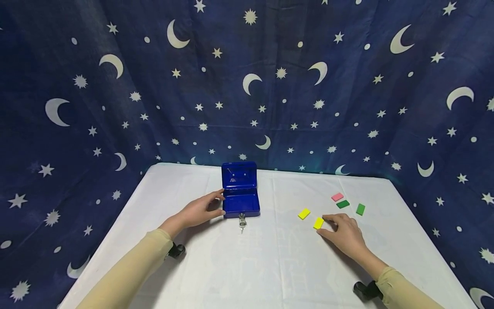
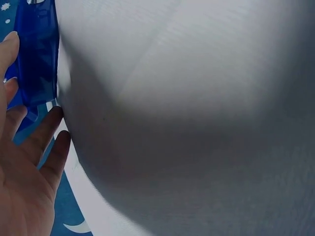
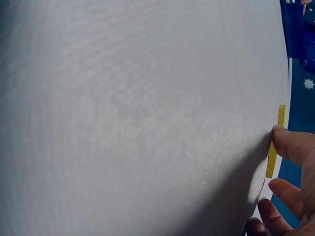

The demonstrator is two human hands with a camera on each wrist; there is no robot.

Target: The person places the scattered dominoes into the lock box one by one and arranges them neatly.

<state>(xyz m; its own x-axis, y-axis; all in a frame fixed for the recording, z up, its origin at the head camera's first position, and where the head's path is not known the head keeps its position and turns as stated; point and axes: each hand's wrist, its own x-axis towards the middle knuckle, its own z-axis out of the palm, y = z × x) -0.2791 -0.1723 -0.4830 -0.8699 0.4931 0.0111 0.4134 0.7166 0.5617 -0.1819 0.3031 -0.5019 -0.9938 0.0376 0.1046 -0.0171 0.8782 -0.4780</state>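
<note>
A small blue cash box (image 1: 241, 213) stands with its lid (image 1: 239, 175) raised, and keys (image 1: 242, 222) hang at its front. My left hand (image 1: 200, 209) rests against the box's left side, thumb at the near corner, with the other fingers spread. The left wrist view shows thumb and forefinger at the blue wall (image 2: 37, 59). At the right, my right hand (image 1: 344, 234) pinches a flat yellow block (image 1: 318, 223) between thumb and forefinger, close over the table. The right wrist view shows the yellow block (image 3: 271, 160) edge-on, thumb overlapping one end, forefinger right at the other.
Another yellow block (image 1: 304, 214) lies left of the right hand. Beyond that hand are a pink block (image 1: 337, 197), a dark green block (image 1: 342, 204) and a lighter green block (image 1: 360, 209). A white cloth covers the table (image 1: 247, 266); a starry blue curtain (image 1: 270, 86) hangs behind.
</note>
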